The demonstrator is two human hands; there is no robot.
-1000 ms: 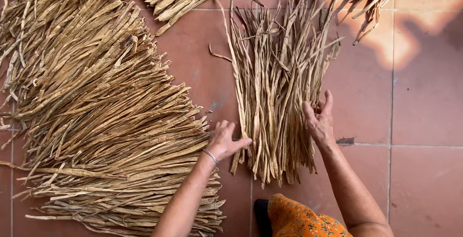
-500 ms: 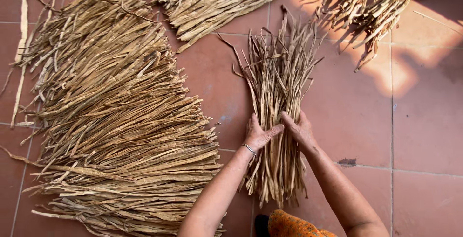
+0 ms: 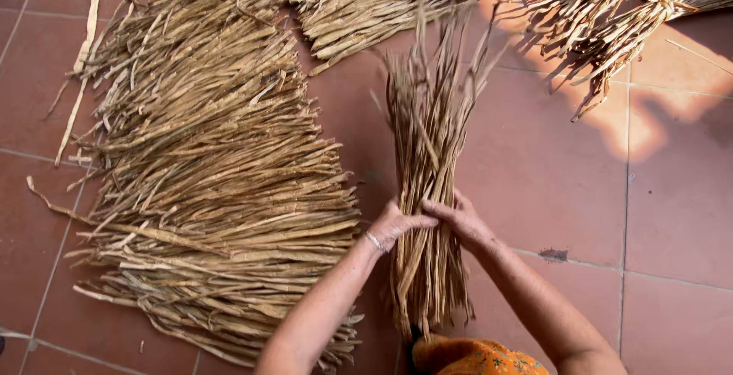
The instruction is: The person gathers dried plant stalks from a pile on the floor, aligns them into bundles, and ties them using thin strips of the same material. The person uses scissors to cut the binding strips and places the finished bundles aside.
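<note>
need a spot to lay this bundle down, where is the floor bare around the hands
Bare tile lies right of the bundle that both hands clasp, below the tied sheaves. A narrow strip runs between the bundle and the big spread pile. The left side and top edge are crowded.

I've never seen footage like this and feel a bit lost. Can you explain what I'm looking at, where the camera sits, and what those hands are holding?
There is no machine here: a person works with two bare hands. The single camera is worn on the person's head and looks down, so the arms enter from the bottom. The left hand and the right hand are both clasped around a narrow bundle of dry tan plant strips, squeezing it together at its middle. To the left lies a wide fanned pile of the same dry strips on the reddish-brown tiled floor. More loose heaps lie at the top, and one tied bunch sits in sunlight at the top right.
</note>
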